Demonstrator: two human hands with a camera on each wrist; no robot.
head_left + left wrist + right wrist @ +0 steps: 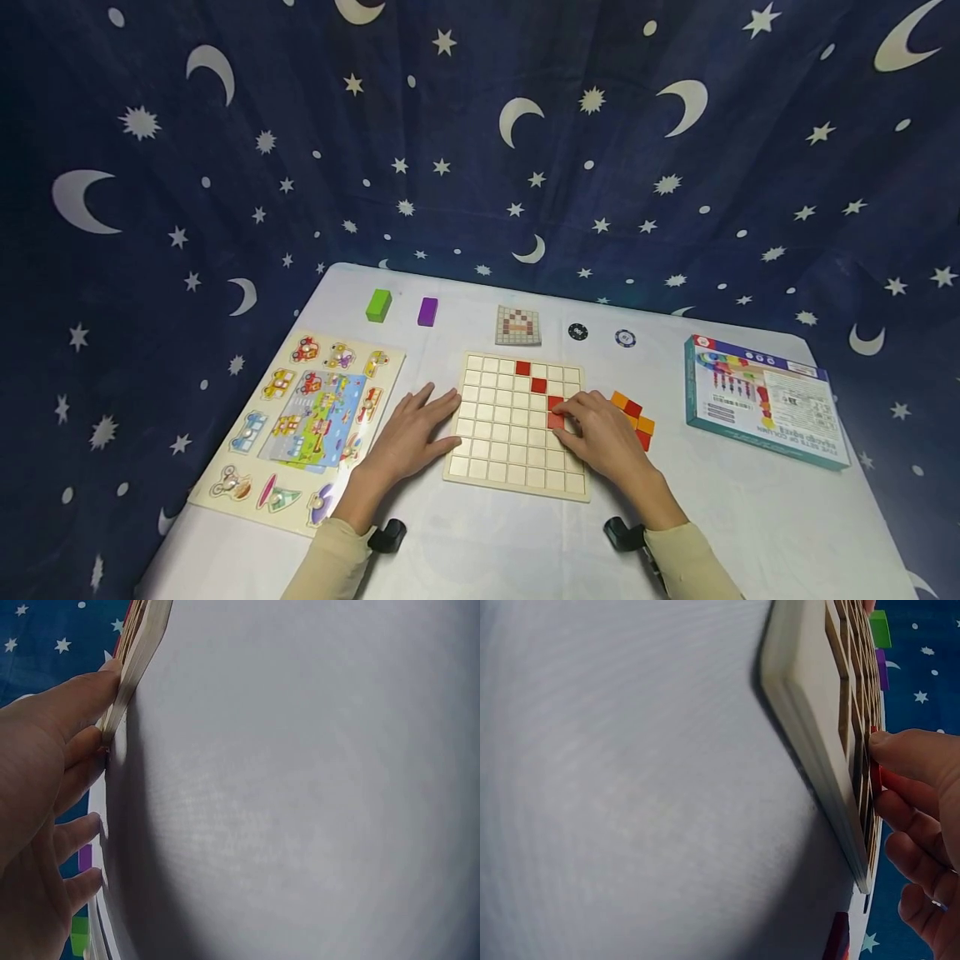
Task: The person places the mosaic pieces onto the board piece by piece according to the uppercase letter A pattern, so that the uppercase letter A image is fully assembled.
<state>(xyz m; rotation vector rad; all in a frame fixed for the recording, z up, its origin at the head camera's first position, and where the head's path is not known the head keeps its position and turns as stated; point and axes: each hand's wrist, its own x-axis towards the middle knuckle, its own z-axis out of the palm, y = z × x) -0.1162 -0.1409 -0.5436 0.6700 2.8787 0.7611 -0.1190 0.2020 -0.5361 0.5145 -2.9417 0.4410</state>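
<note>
Sleeve (693,567), hand (606,433), tile (554,422), "FIVE SETS" box (765,404)

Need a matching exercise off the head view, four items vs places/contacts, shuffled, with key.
Column 1
1. green block
2. pattern card
3. right hand
4. left hand

Column 2
A. fingers on a red tile
B. between the purple block and the black chip
C. at the left edge of the grid board
D. immediately left of the purple block

Pairs: 1-D, 2-B, 3-A, 4-C
</note>
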